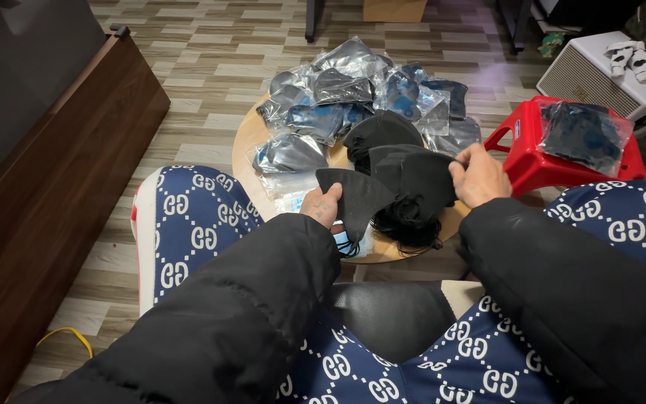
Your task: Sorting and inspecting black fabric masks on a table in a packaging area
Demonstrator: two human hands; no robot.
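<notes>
the left hand [321,206] grips one flat black fabric face mask [357,196] by its lower edge, thumb on top, just above the near rim of the round wooden worktop [244,146]. the right hand [477,176] is closed on a second black fabric mask [422,179], pinching its upper right corner; the two masks overlap in the middle. under them lies a loose heap of black masks [383,138]. behind it, many clear plastic bags with dark masks [345,93] cover the worktop. a red plastic stool [536,161] to the right carries one more clear bag of masks [583,135].
</notes>
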